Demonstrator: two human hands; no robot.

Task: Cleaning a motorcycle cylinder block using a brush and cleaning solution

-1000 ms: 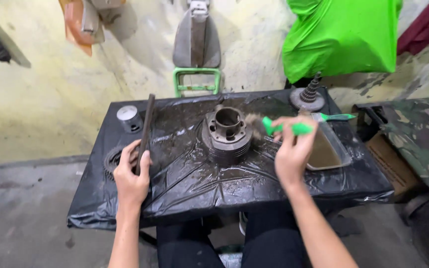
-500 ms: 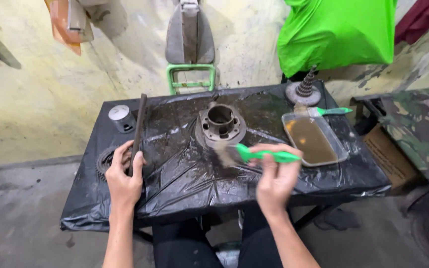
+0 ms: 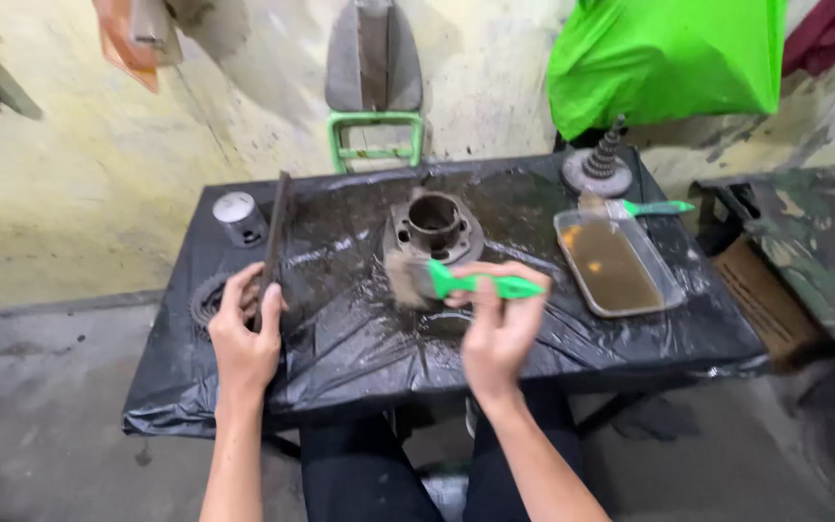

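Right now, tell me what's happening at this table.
A person sits at a table covered in black plastic sheet. The right hand holds a green-handled paintbrush just in front of a metal engine cylinder. The left hand grips a long dark bar. A tray of brown liquid sits to the right, a second green brush at its far end.

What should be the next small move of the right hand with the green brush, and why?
Probably bring the green brush forward onto the metal cylinder. The right hand holds it just in front of that part, bristles toward it, not touching, while the left hand rests on the long dark bar.
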